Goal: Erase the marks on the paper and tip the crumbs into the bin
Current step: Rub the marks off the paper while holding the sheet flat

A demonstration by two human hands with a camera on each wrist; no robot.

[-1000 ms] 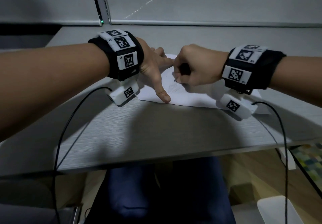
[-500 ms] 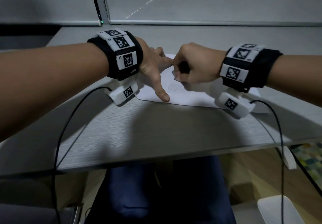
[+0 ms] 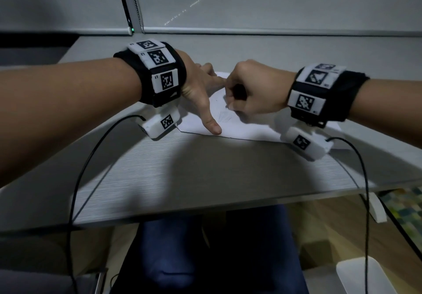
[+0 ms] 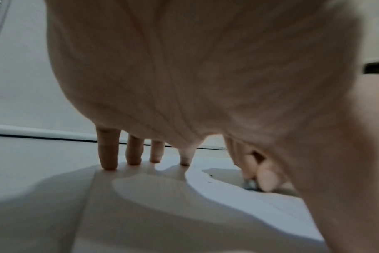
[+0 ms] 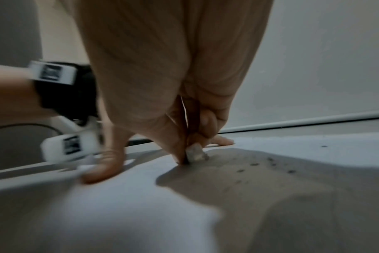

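Right now the right hand (image 3: 253,92) pinches the eraser (image 5: 195,154) in curled fingers, pressed onto the paper (image 3: 246,131) on the worktop; the left hand (image 3: 201,90), fingers straight, pins the paper just beside the eraser, crumbs (image 5: 270,164) on its far side.

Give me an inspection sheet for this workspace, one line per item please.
Surface: grey desk.
Job's things: paper flat on the desk, faint marks; eraser on the paper; crumbs beside it; bin not seen.
Clutter: nothing seen.
Grips: left hand presses the paper with straight fingers; right hand pinches the eraser.
Cables: black cables hang from both wrist cameras.
Surroundings: window blind; wooden floor below.
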